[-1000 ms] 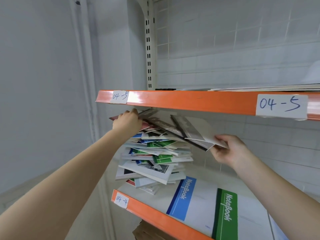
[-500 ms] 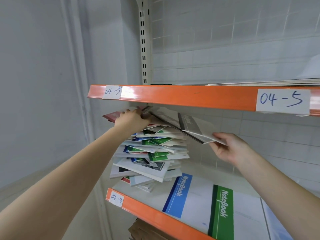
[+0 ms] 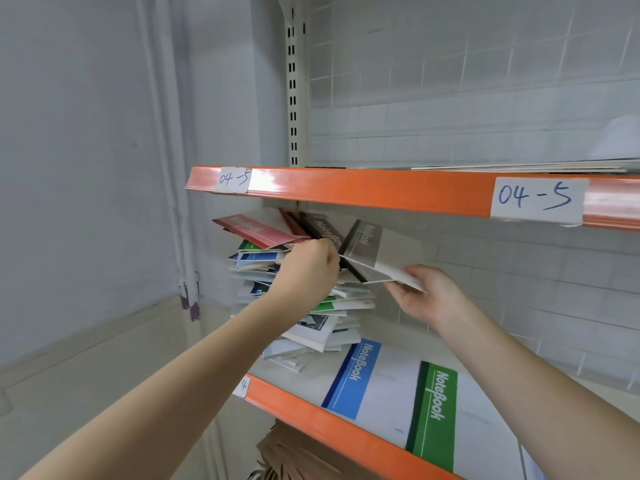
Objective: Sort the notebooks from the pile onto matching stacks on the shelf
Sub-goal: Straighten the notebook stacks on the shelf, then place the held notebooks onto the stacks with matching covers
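Note:
A tall, untidy pile of notebooks (image 3: 311,306) stands at the left end of the lower shelf (image 3: 311,410). Red notebooks (image 3: 252,230) lie tilted on top of it. My left hand (image 3: 308,268) is curled at the top of the pile, pinching the lower edge of a grey-banded notebook (image 3: 323,226). My right hand (image 3: 426,292) grips the lower corner of another grey-banded notebook (image 3: 384,251), lifted off the pile and tilted up. On the shelf to the right lie a blue-banded stack (image 3: 356,372) and a green-banded stack (image 3: 436,410).
The upper shelf's orange beam (image 3: 363,188), labelled 04-5, hangs just above the pile, with flat notebooks (image 3: 519,166) on it. A white wall is to the left, a tiled wall behind. Brown paper (image 3: 294,455) sits under the lower shelf.
My left hand has slid right from the red notebooks to the grey ones, uncovering the red covers. My right hand has drawn its grey notebook down and away from the pile.

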Available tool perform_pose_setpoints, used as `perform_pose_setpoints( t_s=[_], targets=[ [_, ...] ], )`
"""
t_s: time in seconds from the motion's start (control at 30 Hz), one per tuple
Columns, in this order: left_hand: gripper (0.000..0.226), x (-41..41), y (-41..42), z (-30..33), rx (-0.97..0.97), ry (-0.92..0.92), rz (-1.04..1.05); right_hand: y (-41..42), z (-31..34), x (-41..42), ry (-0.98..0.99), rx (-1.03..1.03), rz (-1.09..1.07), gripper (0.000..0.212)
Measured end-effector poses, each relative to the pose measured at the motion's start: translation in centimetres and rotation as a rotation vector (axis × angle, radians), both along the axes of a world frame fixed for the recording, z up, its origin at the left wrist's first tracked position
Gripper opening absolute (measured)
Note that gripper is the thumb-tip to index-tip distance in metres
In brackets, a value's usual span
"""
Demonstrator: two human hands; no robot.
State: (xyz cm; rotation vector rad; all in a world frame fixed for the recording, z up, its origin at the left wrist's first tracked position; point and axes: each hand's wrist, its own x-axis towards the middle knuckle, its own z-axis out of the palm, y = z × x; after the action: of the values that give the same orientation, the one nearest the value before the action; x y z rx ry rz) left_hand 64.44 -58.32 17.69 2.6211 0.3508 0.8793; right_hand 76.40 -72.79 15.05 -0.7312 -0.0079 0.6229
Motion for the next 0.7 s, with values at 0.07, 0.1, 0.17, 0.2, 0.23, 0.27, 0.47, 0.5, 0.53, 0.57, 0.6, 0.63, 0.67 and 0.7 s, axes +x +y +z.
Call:
perform_pose_setpoints(
  t_s=[0.07, 0.1, 0.17, 0.2, 0.23, 0.27, 0.47, 0.5, 0.53, 0.57, 0.6, 0.63, 0.67, 0.7],
  targets=[
    [0.018, -0.6, -1.4, -0.5, -0.133, -0.038, -0.064, -0.6, 0.0, -0.2, -0.005, -0.028, -0.021, 0.009],
    [0.016, -0.8, -2.0, -0.8, -0.194, -0.054, -0.083, -0.9, 0.0, -0.3, -0.001, -0.036, -0.035, 0.011],
    [0.012, -1.0, -3.0, -1.5, -0.358, -0.099, -0.093, -1.9, -0.3, -0.5, 0.012, -0.027, -0.053, 0.013],
    [0.012, -1.0, -3.3, -2.0, -0.470, -0.126, -0.101, -2.5, -0.6, -0.6, 0.011, -0.013, -0.058, 0.012],
    [0.016, -1.1, -3.7, -2.4, -0.601, -0.146, -0.118, -3.2, -1.0, -0.6, 0.007, 0.005, -0.065, 0.011],
    [0.023, -1.2, -4.1, -2.9, -0.749, -0.147, -0.145, -4.1, -1.4, -0.7, 0.004, 0.022, -0.071, 0.010],
    [0.058, 0.3, -7.6, -6.3, -1.469, -0.055, -0.595, -11.2, -5.0, -2.1, -0.024, -0.107, -0.104, 0.011],
    [0.052, 0.7, -8.4, -6.5, -1.519, -0.071, -0.642, -12.1, -5.8, -2.4, -0.041, -0.155, -0.093, 0.010],
    [0.043, 1.1, -9.3, -6.8, -1.542, -0.095, -0.655, -13.0, -6.5, -2.8, -0.065, -0.191, -0.077, 0.010],
    [0.038, 1.5, -10.7, -7.1, -1.566, -0.109, -0.655, -14.3, -7.2, -3.1, -0.093, -0.216, -0.070, 0.010],
    [0.036, 1.9, -12.1, -7.5, -1.583, -0.112, -0.646, -15.7, -7.9, -3.4, -0.134, -0.238, -0.071, 0.012],
    [0.035, 2.2, -13.6, -8.1, -1.590, -0.106, -0.644, -17.2, -8.6, -3.6, -0.188, -0.261, -0.078, 0.016],
    [0.033, 2.6, -15.0, -8.8, -1.585, -0.095, -0.637, -18.8, -9.1, -3.9, -0.241, -0.288, -0.090, 0.021],
    [0.031, 3.0, -16.4, -9.5, -1.580, -0.075, -0.632, -20.5, -9.6, -4.1, -0.291, -0.328, -0.105, 0.024]
  ],
)
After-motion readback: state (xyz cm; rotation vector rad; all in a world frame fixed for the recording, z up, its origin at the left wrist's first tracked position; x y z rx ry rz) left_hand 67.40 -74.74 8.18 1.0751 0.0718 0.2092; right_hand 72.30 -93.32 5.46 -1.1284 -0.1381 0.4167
